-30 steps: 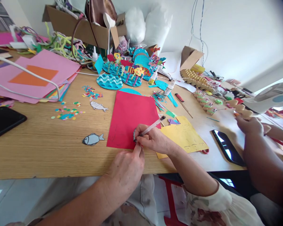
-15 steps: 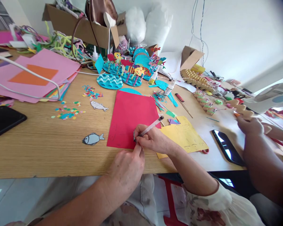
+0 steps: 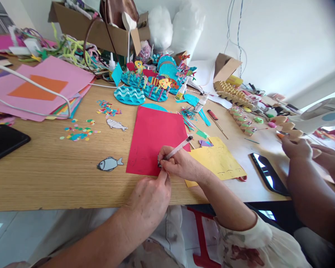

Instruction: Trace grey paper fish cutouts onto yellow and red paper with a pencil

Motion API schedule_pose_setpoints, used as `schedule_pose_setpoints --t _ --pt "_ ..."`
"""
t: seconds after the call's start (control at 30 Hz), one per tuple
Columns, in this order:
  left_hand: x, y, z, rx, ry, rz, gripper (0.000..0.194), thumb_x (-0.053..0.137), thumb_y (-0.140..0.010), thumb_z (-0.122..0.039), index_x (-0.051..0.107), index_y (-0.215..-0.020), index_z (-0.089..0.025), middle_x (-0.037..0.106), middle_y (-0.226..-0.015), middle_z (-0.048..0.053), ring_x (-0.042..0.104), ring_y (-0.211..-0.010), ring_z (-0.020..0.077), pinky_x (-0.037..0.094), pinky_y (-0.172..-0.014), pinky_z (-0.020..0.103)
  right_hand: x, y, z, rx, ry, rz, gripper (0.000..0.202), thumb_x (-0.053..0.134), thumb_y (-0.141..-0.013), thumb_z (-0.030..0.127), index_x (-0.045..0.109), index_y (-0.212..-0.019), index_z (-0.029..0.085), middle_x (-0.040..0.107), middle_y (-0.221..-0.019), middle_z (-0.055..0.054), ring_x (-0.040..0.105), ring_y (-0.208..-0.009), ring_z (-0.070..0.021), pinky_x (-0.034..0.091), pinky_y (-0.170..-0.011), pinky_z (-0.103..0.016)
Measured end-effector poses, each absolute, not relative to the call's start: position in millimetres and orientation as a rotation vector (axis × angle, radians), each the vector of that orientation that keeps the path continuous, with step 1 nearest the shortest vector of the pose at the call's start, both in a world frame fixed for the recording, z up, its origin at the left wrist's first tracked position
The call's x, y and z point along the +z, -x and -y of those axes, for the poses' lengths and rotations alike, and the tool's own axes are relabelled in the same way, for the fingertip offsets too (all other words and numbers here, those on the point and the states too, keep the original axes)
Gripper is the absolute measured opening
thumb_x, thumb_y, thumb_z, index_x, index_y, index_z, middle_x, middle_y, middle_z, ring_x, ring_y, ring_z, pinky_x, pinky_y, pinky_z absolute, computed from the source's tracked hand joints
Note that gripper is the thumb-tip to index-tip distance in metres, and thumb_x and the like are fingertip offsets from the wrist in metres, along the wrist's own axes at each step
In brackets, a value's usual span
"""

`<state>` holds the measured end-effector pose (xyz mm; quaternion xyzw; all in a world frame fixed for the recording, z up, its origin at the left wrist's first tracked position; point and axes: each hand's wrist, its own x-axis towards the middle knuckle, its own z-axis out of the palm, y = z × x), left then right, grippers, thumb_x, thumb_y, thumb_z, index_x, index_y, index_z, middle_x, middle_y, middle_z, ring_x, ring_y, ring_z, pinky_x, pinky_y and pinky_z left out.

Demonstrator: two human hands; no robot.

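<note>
My right hand (image 3: 181, 163) is closed around a slim pen (image 3: 180, 146) with a pale barrel and dark end, tip down by the lower edge of a red paper sheet (image 3: 159, 130). My left hand (image 3: 150, 195) has its fingers pressed together at that edge, touching my right fingertips. A small dark-edged piece (image 3: 159, 160) peeks out beneath my right fingers, mostly hidden. Faint pencil-like marks show on the red sheet's lower left. To its left lie a grey fish cutout (image 3: 109, 163) and a white fish cutout (image 3: 116, 124).
Yellow paper (image 3: 217, 160) with drawn marks lies right of the red sheet, near a phone (image 3: 268, 174). Another person's hand (image 3: 298, 149) is at the far right. Glue bottles (image 3: 201, 103), confetti (image 3: 82, 133), blue paper crafts (image 3: 130, 96) and pink sheets (image 3: 72, 70) surround the work.
Both my hands and the pen keep almost the same place on the red sheet. The view shifts very slightly. At the far right, the other person's hands have moved a little.
</note>
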<state>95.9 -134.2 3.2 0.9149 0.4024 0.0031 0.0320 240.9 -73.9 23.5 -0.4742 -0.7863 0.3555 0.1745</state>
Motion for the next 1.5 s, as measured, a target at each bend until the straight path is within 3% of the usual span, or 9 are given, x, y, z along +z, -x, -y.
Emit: schedule_pose_setpoints --t 0.37,0.63,1.5 --pt "2.2 -96.7 131.9 0.027 -2.814 -1.242 0.047 0.046 -0.080 -0.002 0.052 -0.126 -0.009 0.063 -0.111 0.014 0.064 -0.060 0.0162 0.055 -0.053 0.028 23.0 -238.7 72.9 0.939 1.450 2.193 0.011 0.048 -0.070 0.009 0.052 -0.075 0.018 0.055 -0.065 0.002 0.049 -0.058 -0.0103 0.035 -0.051 -0.020" --pt "0.2 -96.3 133.5 0.084 -2.815 -1.240 0.048 0.044 -0.079 -0.001 0.050 -0.127 -0.004 0.063 -0.108 0.015 0.065 -0.060 0.0172 0.057 -0.055 0.031 22.4 -244.3 73.2 1.090 1.375 2.130 0.007 0.048 -0.072 0.014 0.052 -0.076 0.017 0.055 -0.065 0.002 0.049 -0.060 -0.0106 0.037 -0.053 -0.021" --pt "2.7 -95.4 132.0 0.038 -2.801 -1.204 0.047 0.045 -0.080 -0.001 0.051 -0.126 -0.005 0.061 -0.111 0.016 0.065 -0.061 0.0170 0.056 -0.054 0.031 22.5 -240.2 72.6 1.008 1.409 2.188 0.010 0.048 -0.071 0.009 0.050 -0.075 0.018 0.053 -0.064 0.003 0.048 -0.058 -0.0097 0.035 -0.052 -0.020"
